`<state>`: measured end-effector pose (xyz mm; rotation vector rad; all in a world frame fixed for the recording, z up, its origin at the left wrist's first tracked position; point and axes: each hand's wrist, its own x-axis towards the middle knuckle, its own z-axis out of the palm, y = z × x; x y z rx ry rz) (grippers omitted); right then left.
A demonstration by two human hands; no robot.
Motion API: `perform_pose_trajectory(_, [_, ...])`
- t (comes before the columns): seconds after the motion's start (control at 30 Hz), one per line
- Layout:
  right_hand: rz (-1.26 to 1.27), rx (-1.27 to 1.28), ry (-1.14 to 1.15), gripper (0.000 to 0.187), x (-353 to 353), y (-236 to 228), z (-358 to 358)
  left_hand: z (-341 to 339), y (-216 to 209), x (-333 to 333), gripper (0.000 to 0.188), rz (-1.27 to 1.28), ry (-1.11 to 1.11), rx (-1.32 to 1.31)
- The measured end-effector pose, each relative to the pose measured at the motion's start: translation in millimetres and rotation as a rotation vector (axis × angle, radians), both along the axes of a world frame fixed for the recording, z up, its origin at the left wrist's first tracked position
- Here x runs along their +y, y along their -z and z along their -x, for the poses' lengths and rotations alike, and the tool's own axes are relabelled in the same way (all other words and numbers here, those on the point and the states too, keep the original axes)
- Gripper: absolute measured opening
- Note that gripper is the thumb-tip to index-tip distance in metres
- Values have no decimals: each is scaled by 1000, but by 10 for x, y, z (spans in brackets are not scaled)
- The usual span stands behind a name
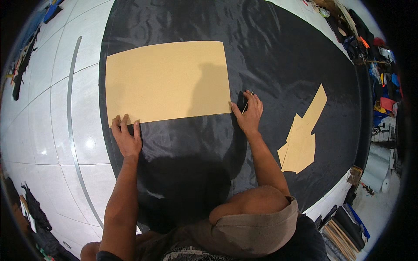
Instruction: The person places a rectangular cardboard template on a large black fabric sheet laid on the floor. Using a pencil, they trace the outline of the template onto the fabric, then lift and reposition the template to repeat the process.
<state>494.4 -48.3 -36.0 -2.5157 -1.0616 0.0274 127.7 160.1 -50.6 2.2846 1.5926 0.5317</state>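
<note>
A large tan cardboard sheet [167,82] lies flat on black, slightly shiny fabric [187,143]. At its near left corner rests my left hand [127,138], fingers apart, with the fingertips on the edge of the sheet. My right hand [250,115] is by the near right corner, its thumb touching the sheet's right edge. A thin, light-coloured stick, perhaps a pencil [247,103], is held between the fingers of that hand. Several smaller cut cardboard pieces [300,141] lie overlapping on the fabric to the right.
A long metal ruler strip [72,108] lies on the white tiled floor [41,126] at left. Mixed materials [385,93] are piled along the right side, with a pale roll [379,172] nearer. Wooden sticks and dark rolls [342,237] lie at lower right.
</note>
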Motion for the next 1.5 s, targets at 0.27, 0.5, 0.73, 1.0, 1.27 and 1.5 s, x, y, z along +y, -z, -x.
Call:
perform_pose_trajectory(0.27, [-16,-14,-9,70,-35,44,-35,-13,-7,4,46,-35,14,16])
perform_pose_trajectory(0.5, [-39,-5,-11,70,-17,51,-11,11,-2,16,48,-51,17,13])
perform_pose_trajectory(0.73, [-80,-4,3,69,-27,73,-17,-1,-20,14,49,-46,31,-47])
perform_pose_trajectory(1.0, [-27,-30,-24,64,34,10,4,39,-9,-8,50,-30,16,-34])
perform_pose_trajectory(1.27, [-34,-48,-51,61,-42,109,-38,20,-77,43,50,-24,14,-76])
perform_pose_trajectory(1.5, [-76,-44,-94,60,-106,196,-121,26,-69,2,52,31,-2,-72])
